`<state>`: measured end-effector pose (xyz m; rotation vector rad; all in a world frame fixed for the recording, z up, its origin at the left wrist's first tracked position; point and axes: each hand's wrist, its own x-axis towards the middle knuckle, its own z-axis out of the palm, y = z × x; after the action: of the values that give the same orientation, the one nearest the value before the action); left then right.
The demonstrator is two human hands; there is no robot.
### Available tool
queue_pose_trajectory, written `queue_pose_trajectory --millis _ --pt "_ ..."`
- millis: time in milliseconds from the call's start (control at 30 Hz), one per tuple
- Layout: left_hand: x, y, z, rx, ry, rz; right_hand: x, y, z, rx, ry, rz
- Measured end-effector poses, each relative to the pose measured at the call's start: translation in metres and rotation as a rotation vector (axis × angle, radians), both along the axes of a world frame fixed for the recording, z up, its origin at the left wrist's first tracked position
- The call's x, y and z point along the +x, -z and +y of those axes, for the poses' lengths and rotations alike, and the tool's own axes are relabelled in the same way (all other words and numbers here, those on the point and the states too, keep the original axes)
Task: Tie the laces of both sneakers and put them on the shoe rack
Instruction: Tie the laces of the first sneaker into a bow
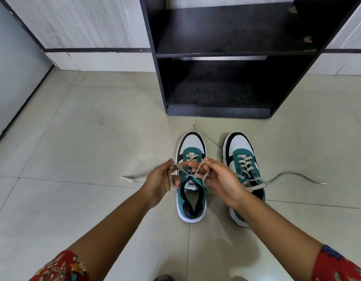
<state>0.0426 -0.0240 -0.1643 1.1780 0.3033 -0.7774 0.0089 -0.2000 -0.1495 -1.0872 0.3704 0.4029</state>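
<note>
Both the left hand [161, 182] and right hand [220, 178] pinch the left sneaker's laces [178, 165], mid-knot; next, cinch it tight between them.

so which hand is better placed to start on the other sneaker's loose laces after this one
Right, probably. The right hand already hovers beside the untied teal-and-white right sneaker, whose grey lace trails on that side. The left hand sits beyond the left sneaker.

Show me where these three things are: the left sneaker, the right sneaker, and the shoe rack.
left sneaker [192, 144], head view, on its white toe cap.
right sneaker [239, 142], head view, on its white toe cap.
shoe rack [234, 52], head view, on the front edge of its upper shelf.
</note>
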Motion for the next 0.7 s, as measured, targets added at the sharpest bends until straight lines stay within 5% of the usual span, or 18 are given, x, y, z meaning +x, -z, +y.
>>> queue_pose_trajectory --millis 200,400,700 --pt "0.005 0.004 -0.008 0.238 0.050 -0.094 0.008 0.015 -0.004 0.062 0.085 0.110" --pt "0.004 0.010 -0.008 0.242 -0.027 -0.111 0.004 0.020 -0.003 0.050 0.076 0.151" --pt "-0.003 -0.008 -0.015 0.273 0.152 -0.451 0.005 0.015 0.007 -0.272 -0.105 -0.037"
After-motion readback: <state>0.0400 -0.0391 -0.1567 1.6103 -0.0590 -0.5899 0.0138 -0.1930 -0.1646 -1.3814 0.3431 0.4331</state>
